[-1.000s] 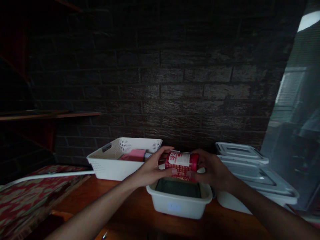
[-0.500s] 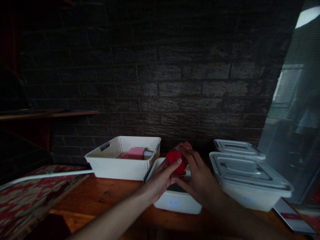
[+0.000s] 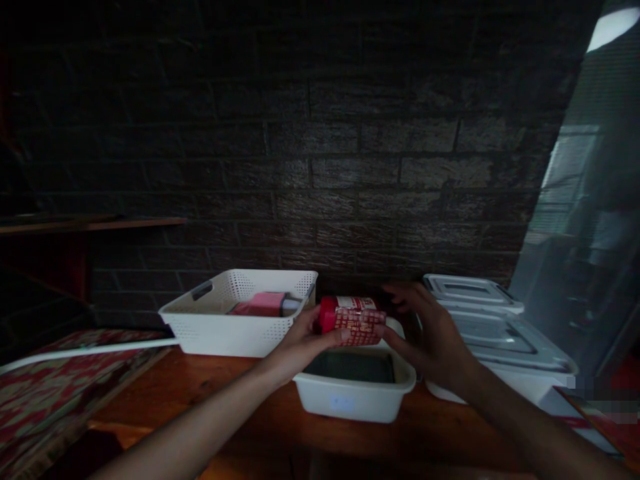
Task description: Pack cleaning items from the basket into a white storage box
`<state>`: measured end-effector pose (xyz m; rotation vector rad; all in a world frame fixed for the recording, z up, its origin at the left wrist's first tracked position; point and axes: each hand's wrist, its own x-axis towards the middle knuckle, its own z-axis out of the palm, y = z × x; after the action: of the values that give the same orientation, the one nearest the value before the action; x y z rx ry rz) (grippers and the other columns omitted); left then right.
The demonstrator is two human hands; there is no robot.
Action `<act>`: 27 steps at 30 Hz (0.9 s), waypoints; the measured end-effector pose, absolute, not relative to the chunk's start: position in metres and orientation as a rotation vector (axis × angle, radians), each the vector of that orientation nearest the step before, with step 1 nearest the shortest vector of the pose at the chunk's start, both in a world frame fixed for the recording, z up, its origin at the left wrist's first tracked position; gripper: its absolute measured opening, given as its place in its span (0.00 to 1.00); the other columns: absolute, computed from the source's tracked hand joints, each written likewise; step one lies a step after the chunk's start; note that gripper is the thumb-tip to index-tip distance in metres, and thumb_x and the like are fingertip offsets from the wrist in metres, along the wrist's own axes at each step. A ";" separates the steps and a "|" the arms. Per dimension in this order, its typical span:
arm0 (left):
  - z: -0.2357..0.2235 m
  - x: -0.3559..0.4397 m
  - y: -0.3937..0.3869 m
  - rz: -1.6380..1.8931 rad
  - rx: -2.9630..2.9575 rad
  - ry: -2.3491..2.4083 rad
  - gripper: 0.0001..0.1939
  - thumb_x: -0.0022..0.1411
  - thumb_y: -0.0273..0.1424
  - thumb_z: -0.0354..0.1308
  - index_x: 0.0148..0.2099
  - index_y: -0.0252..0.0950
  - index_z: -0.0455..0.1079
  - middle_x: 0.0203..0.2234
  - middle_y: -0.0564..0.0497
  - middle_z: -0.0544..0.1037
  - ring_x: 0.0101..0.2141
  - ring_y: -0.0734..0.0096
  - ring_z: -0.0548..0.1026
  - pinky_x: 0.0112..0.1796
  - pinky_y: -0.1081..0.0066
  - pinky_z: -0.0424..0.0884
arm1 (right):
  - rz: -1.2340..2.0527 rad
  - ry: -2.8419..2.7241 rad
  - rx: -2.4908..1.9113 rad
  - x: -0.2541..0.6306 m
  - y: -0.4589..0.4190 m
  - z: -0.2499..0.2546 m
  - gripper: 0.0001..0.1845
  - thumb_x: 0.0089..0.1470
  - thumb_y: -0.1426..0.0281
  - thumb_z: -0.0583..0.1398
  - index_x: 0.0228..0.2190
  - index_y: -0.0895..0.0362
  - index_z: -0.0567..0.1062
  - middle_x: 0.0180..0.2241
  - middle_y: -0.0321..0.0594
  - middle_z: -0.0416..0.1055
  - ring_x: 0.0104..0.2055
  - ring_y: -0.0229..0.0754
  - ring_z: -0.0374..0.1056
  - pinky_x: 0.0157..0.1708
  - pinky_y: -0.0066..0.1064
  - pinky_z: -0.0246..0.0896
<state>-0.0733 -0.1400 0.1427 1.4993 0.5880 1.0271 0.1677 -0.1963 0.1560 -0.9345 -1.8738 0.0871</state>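
Note:
A red jar (image 3: 354, 321) with a printed white label and gold lettering lies on its side in the air, its red lid facing left. My left hand (image 3: 305, 337) is closed round the lid end, thumb along the near side. Close to the jar's right end is my right hand (image 3: 433, 333), fingers apart and thumb tip at or just touching the jar. Beneath the jar stands a small white bin (image 3: 350, 400) with a pale blue sticker on its front. Something dark green and flat (image 3: 353, 367) lies in the bin.
A white perforated basket (image 3: 223, 333) holding a pink item (image 3: 263, 304) stands to the left. On the right are lidded clear boxes (image 3: 505, 337). Behind runs a dark brick wall (image 3: 320, 167); a wooden shelf (image 3: 135, 223) juts out at left.
The jar has been turned end for end: its lid pointed right, then toward me, and now left. My right hand has opened away from it while the left keeps hold.

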 end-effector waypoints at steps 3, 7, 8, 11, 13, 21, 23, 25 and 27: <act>0.144 -0.078 -0.139 0.970 1.583 0.571 0.24 0.55 0.32 0.71 0.53 0.35 0.74 0.49 0.43 0.81 0.48 0.56 0.79 0.54 0.57 0.71 | 0.622 -1.907 -0.892 0.176 -0.181 0.157 0.46 0.50 0.64 0.71 0.65 0.49 0.59 0.60 0.46 0.65 0.56 0.49 0.69 0.53 0.44 0.71; 0.147 -0.082 -0.136 0.939 1.649 0.557 0.26 0.55 0.32 0.71 0.55 0.36 0.70 0.49 0.43 0.80 0.47 0.57 0.78 0.50 0.59 0.73 | 1.033 -1.923 -0.866 0.173 -0.168 0.157 0.40 0.48 0.62 0.72 0.60 0.53 0.66 0.53 0.44 0.73 0.52 0.49 0.73 0.51 0.44 0.72; 0.149 -0.083 -0.134 0.944 1.697 0.566 0.29 0.55 0.32 0.71 0.57 0.37 0.68 0.49 0.44 0.79 0.47 0.57 0.78 0.50 0.60 0.73 | 1.028 -1.923 -0.885 0.173 -0.165 0.158 0.39 0.48 0.62 0.72 0.59 0.54 0.68 0.51 0.44 0.74 0.51 0.49 0.73 0.51 0.44 0.72; 0.159 -0.087 -0.125 0.960 1.915 0.611 0.37 0.54 0.32 0.71 0.63 0.40 0.62 0.49 0.45 0.77 0.47 0.58 0.76 0.49 0.62 0.72 | 1.003 -1.935 -0.926 0.173 -0.155 0.164 0.37 0.47 0.64 0.72 0.57 0.55 0.70 0.49 0.44 0.76 0.50 0.49 0.74 0.48 0.42 0.73; 0.167 -0.088 -0.117 0.914 2.042 0.628 0.35 0.54 0.33 0.70 0.62 0.40 0.64 0.47 0.46 0.77 0.46 0.59 0.76 0.47 0.63 0.72 | 1.022 -1.965 -0.945 0.175 -0.147 0.169 0.36 0.46 0.64 0.72 0.56 0.55 0.71 0.48 0.43 0.77 0.48 0.48 0.75 0.47 0.40 0.73; 0.168 -0.085 -0.087 0.580 2.359 0.647 0.25 0.53 0.30 0.68 0.54 0.36 0.72 0.39 0.49 0.79 0.37 0.64 0.76 0.34 0.72 0.68 | 0.625 -2.201 -1.239 0.170 -0.131 0.158 0.31 0.43 0.60 0.72 0.49 0.55 0.76 0.40 0.38 0.79 0.40 0.45 0.75 0.36 0.32 0.68; 0.157 -0.084 -0.083 0.551 2.430 0.649 0.25 0.51 0.28 0.68 0.53 0.37 0.73 0.38 0.49 0.79 0.36 0.65 0.76 0.33 0.72 0.67 | 0.464 -2.296 -1.295 0.166 -0.132 0.149 0.28 0.44 0.58 0.71 0.47 0.54 0.77 0.38 0.37 0.78 0.36 0.44 0.74 0.33 0.31 0.65; 0.143 -0.082 -0.079 0.580 2.435 0.647 0.24 0.48 0.26 0.68 0.50 0.38 0.75 0.38 0.50 0.79 0.36 0.64 0.76 0.34 0.71 0.67 | 0.355 -2.376 -1.315 0.160 -0.132 0.140 0.25 0.46 0.57 0.70 0.44 0.54 0.77 0.35 0.36 0.78 0.33 0.43 0.73 0.31 0.31 0.62; 0.128 -0.078 -0.075 0.760 2.234 0.653 0.23 0.43 0.24 0.70 0.45 0.39 0.77 0.34 0.50 0.80 0.35 0.62 0.76 0.36 0.69 0.68 | 0.244 -2.422 -1.348 0.155 -0.129 0.130 0.24 0.46 0.56 0.68 0.43 0.55 0.76 0.35 0.38 0.77 0.32 0.44 0.72 0.30 0.32 0.61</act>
<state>-0.0783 -0.0753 0.1285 2.2337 0.6530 0.7602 0.1545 -0.1294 0.1301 -1.3479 -2.4220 0.2443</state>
